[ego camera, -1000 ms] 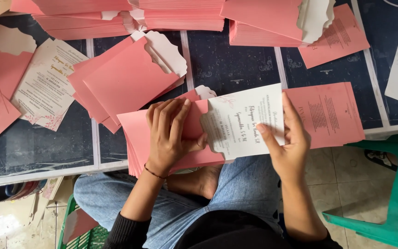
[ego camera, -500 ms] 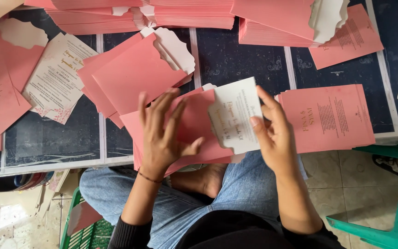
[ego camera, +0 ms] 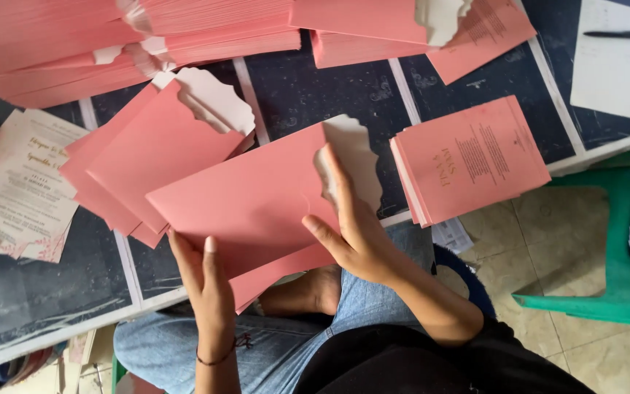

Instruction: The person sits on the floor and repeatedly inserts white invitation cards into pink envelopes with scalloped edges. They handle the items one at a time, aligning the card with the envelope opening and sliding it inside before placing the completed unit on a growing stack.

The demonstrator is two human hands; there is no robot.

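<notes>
Both my hands hold a pink envelope point(ego camera: 249, 197) with a scalloped cream flap over the edge of a dark table point(ego camera: 308, 95). My left hand point(ego camera: 202, 273) grips its lower edge from beneath. My right hand point(ego camera: 348, 219) presses on the open flap end, fingers reaching toward the flap. A second pink envelope lies partly under the first one. A stack of pink printed cards point(ego camera: 472, 157) sits just right of my right hand.
More pink envelopes point(ego camera: 151, 142) lie to the left, tall pink stacks point(ego camera: 147, 36) along the far edge. A cream printed card point(ego camera: 23, 182) rests far left. White paper with a black pen point(ego camera: 617, 55) is at far right. A green plastic stool point(ego camera: 625, 248) stands on the tiled floor.
The white printed card that my right hand held has gone into the pink envelope and is out of sight. My left hand moved from on top of the envelope to its lower edge.
</notes>
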